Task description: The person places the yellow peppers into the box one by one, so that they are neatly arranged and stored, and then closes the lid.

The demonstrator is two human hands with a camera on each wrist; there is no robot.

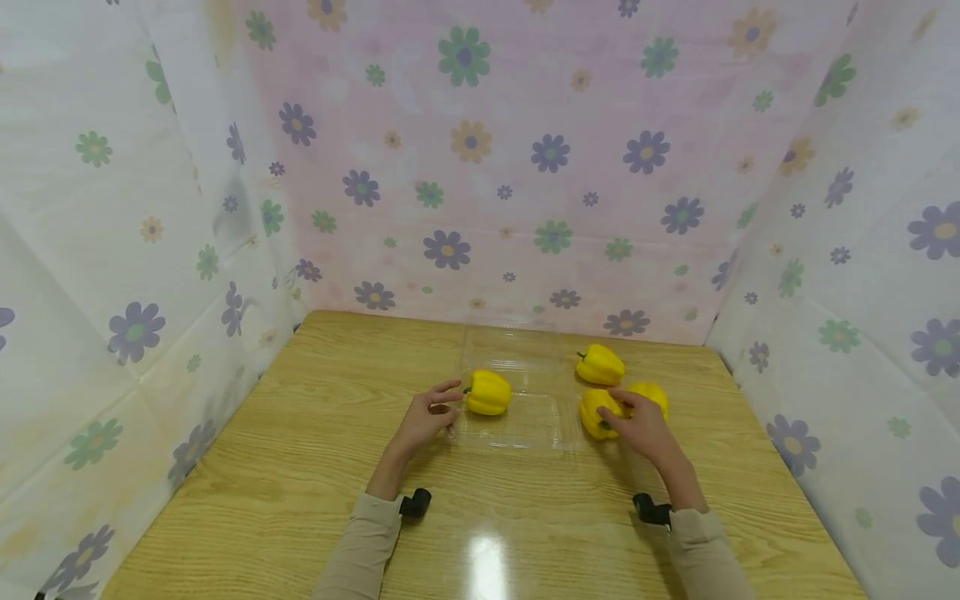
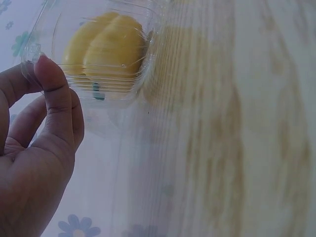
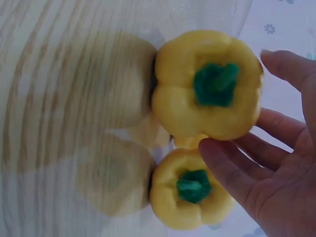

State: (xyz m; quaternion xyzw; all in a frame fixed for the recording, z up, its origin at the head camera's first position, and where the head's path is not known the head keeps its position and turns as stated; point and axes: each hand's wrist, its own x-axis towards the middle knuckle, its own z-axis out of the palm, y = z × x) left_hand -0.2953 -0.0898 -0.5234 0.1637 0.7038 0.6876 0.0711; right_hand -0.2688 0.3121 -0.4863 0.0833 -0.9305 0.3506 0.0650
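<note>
My left hand (image 1: 422, 421) pinches the left rim of a clear plastic clamshell container (image 1: 534, 423), thumb and finger at its edge in the left wrist view. Inside the container's left part lies one yellow bell pepper (image 1: 488, 394), its green stem toward that hand. To the right of the container, my right hand (image 1: 643, 427) holds another yellow bell pepper (image 3: 173, 89) between thumb and fingers, stem facing the right wrist camera. Close beside it is a third yellow bell pepper (image 1: 651, 395), partly hidden by the hand in the head view.
One more yellow bell pepper (image 1: 601, 365) lies farther back, right of the container. The container's clear lid (image 1: 510, 340) is folded back toward the rear table edge. Flower-print cloth (image 1: 510, 167) hangs behind and on both sides of the wooden table (image 1: 300, 467).
</note>
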